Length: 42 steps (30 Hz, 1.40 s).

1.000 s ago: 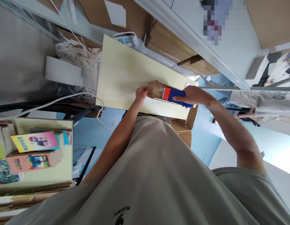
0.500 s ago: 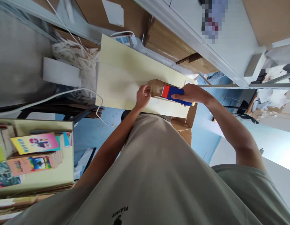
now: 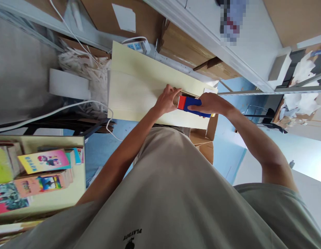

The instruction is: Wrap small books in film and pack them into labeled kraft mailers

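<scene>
The red-and-blue tape dispenser (image 3: 193,104) lies on the near edge of the pale yellow table (image 3: 134,86), the right hand (image 3: 213,103) closed round its blue handle. Just beside its red end the left hand (image 3: 167,101) presses down, fingers curled, on a brown parcel (image 3: 176,100). A firm press and a steady, level pull seem wise. That hand covers most of the parcel; any tape is invisible.
</scene>
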### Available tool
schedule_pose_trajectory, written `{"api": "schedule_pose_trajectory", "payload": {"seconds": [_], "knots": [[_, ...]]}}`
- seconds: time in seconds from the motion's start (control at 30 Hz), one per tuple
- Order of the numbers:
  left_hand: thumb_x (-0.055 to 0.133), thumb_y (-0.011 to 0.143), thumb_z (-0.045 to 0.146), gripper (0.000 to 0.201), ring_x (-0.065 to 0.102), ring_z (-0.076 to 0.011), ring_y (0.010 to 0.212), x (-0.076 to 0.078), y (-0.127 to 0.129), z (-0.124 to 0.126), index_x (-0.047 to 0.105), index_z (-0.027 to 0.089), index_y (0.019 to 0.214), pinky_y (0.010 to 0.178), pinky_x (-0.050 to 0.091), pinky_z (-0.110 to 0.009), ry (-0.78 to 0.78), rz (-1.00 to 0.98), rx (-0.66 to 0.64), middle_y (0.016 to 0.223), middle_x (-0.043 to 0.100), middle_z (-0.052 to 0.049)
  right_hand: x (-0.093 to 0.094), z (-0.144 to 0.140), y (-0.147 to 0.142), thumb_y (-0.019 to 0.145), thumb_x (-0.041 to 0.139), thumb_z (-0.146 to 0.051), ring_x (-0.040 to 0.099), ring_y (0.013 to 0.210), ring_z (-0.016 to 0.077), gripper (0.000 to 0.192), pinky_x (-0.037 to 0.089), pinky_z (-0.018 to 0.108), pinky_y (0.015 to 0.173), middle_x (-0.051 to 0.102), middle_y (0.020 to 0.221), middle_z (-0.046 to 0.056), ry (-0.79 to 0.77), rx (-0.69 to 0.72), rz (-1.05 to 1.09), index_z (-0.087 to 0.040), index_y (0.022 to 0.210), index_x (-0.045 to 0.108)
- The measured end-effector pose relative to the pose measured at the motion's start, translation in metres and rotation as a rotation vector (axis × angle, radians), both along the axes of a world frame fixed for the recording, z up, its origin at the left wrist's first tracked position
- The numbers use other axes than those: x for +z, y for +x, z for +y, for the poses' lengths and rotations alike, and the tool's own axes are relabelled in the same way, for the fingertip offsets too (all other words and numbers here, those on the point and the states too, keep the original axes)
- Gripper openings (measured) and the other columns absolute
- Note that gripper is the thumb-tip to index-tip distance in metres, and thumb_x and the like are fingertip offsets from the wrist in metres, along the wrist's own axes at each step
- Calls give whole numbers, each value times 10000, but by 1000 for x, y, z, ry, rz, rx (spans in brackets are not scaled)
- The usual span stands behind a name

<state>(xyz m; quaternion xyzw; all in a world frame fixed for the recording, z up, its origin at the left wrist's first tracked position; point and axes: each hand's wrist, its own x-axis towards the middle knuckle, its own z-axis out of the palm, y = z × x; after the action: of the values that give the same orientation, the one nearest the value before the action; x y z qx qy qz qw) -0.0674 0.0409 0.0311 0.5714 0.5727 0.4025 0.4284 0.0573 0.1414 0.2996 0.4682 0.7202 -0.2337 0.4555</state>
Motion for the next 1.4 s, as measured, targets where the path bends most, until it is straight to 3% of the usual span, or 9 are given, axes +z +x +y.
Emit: {"api": "schedule_pose_trajectory", "payload": {"seconds": [0.2, 0.37, 0.5, 0.73, 0.97, 1.1, 1.23, 1.33, 1.4], "knots": [[914, 931, 315, 321, 639, -459, 1376, -5, 8, 13, 782, 214, 1206, 1175, 579, -565, -10, -10, 23, 1396, 622, -197, 3, -6, -13, 997, 757, -789, 802, 1017, 403, 654, 615, 474, 906, 803, 849, 176, 84, 14, 35, -150, 1109, 834], [873, 974, 400, 362, 636, -482, 1367, -15, 21, 11, 756, 192, 1246, 1114, 611, -566, -128, -68, 92, 1357, 629, -225, 5, -2, -17, 995, 751, -803, 804, 972, 396, 676, 620, 489, 885, 802, 836, 174, 73, -5, 23, -144, 1119, 844], [868, 973, 283, 329, 675, -430, 1369, -17, 17, 1, 764, 200, 1275, 1098, 607, -492, -173, -70, 103, 1405, 613, -205, 4, 2, -5, 993, 745, -823, 809, 935, 378, 691, 633, 479, 857, 803, 814, 170, 38, -13, 21, -147, 1084, 852], [963, 890, 231, 466, 747, -361, 1244, -22, 0, -12, 758, 223, 1308, 1154, 594, -507, -160, -38, 25, 1434, 658, -163, -14, 18, 41, 941, 784, -852, 835, 836, 330, 710, 664, 440, 819, 832, 809, 156, -54, -131, -16, -152, 1031, 863], [930, 871, 190, 521, 732, -288, 1178, -17, -1, -16, 762, 261, 1359, 1165, 619, -479, -167, -31, 82, 1352, 681, -101, -72, 37, 79, 891, 836, -839, 836, 788, 272, 688, 657, 373, 802, 856, 829, 154, -127, -186, -11, -152, 926, 835], [883, 945, 270, 550, 714, -360, 1344, -4, -2, -23, 730, 281, 1473, 1194, 607, -520, -166, 117, 85, 1454, 683, -140, -96, 41, 83, 901, 858, -808, 847, 847, 309, 669, 639, 371, 784, 853, 837, 169, -79, -128, 20, -146, 994, 830], [790, 1029, 449, 808, 337, -464, 1771, 15, 18, -24, 526, 208, 1754, 1441, 323, -636, -60, 334, -19, 1850, 438, -232, -105, 46, 90, 926, 840, -802, 841, 889, 333, 689, 626, 385, 796, 851, 860, 171, -73, -103, 84, -137, 1105, 824], [794, 986, 653, 1186, 70, -503, 1842, 22, 44, -20, 270, 52, 1864, 1489, 129, -677, -59, 429, -153, 1949, 188, -294, -109, 49, 95, 933, 830, -812, 839, 959, 358, 732, 619, 398, 833, 857, 923, 189, -80, -64, 132, -127, 1190, 816], [765, 967, 766, 1308, 44, -507, 1841, 20, 56, -17, 211, -8, 1864, 1492, 89, -680, -98, 462, -174, 1944, 149, -324, -111, 49, 96, 977, 798, -783, 839, 1035, 377, 713, 616, 408, 864, 864, 1006, 209, -75, -26, 163, -124, 1250, 808]]}}
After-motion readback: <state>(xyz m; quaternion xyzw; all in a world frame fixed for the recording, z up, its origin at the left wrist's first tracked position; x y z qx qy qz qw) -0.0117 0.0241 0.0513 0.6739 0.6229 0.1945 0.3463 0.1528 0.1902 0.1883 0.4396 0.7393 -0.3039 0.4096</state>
